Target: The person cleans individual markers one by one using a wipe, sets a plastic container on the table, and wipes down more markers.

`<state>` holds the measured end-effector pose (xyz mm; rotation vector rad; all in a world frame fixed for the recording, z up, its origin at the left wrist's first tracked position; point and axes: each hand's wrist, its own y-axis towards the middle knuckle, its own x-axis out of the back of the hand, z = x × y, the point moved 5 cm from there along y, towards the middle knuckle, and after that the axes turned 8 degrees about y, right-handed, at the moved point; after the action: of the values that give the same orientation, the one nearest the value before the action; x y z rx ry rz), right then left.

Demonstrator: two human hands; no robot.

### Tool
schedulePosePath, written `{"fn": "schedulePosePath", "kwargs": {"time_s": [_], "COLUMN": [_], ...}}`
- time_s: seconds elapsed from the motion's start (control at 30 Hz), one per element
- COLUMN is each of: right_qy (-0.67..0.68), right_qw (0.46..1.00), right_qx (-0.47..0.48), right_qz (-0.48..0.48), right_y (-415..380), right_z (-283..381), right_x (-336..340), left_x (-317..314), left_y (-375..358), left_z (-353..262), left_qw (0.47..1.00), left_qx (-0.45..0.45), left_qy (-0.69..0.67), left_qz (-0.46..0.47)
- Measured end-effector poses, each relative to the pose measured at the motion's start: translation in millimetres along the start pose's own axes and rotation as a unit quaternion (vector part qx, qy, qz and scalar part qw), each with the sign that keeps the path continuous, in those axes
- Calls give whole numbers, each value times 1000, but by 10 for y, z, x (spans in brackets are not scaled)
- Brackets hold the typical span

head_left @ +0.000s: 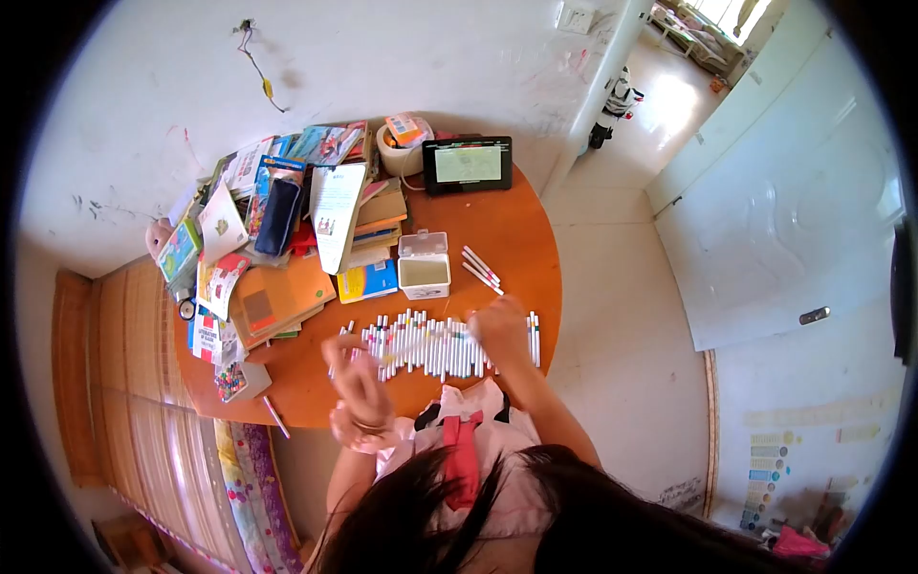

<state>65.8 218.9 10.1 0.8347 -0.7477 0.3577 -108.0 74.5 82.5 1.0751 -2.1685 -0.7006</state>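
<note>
A long row of white markers [430, 344] with coloured caps lies across the near part of a round orange table [516, 239]. My right hand [499, 327] is down on the right part of that row, fingers bunched on a marker. My left hand [359, 381], a bracelet on its wrist, hovers over the row's left end with curled fingers; whether it holds anything is unclear. Two loose markers [481, 269] lie beyond the row, beside an open white plastic box [424, 267].
A messy heap of books and papers [287, 230] fills the table's left half. A tablet [468, 164] stands at the far edge by a white cup [397, 153]. A wall lies beyond, tiled floor to the right, a slatted bench [124, 354] to the left.
</note>
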Motion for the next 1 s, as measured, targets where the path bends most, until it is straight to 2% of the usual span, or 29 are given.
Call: {"fn": "schedulePosePath", "kwargs": {"time_s": [0.03, 0.1, 0.17, 0.2, 0.27, 0.37, 0.5, 0.57, 0.67, 0.77, 0.8, 0.87, 0.9, 1.0], "right_qy": [-47, -35, -55, -50, -19, -16, 28, 33, 69, 87, 88, 117, 116, 125], "right_qw": [999, 997, 986, 986, 991, 985, 978, 982, 965, 978, 978, 970, 970, 961], "right_qx": [-13, -75, -139, -137, -133, -161, -195, -178, -231, -183, -183, -208, -209, -241], "right_qz": [-1, 9, 74, 79, 23, 60, 76, 53, 103, 54, 54, 49, 47, 56], "right_y": [-61, -302, -537, -645, -832, -1056, -1223, -1224, -1281, -1248, -1246, -1262, -1269, -1294], "right_z": [-229, -590, -810, -851, -905, -943, -971, -924, -987, -946, -949, -998, -1003, -1041], "right_x": [17, 69, 84, 79, 107, 37, -79, -66, -176, -153, -149, -142, -130, -86], "left_x": [143, 426, 638, 715, 729, 766, 806, 871, 891, 919, 923, 994, 1012, 1042], "left_y": [76, 207, 216, 167, -72, -588, -1169, -1438, -1749, -1856, -1849, -1646, -1538, -872], "left_z": [106, 371, 720, 926, 1588, 2232, 2786, 3055, 3382, 3474, 3498, 3382, 3344, 2859], "left_qw": [999, 994, 953, 951, 961, 950, 932, 917, 897, 880, 880, 907, 908, 916], "left_qx": [35, 69, 35, 39, 225, 251, 277, 365, 410, 433, 433, 359, 359, 209], "left_qy": [24, 53, 300, 306, 157, 172, 224, 158, 151, 191, 191, 135, 134, 343], "left_qz": [-28, -64, -25, -26, 46, 73, 71, -16, -59, -47, -46, -173, -171, -13]}}
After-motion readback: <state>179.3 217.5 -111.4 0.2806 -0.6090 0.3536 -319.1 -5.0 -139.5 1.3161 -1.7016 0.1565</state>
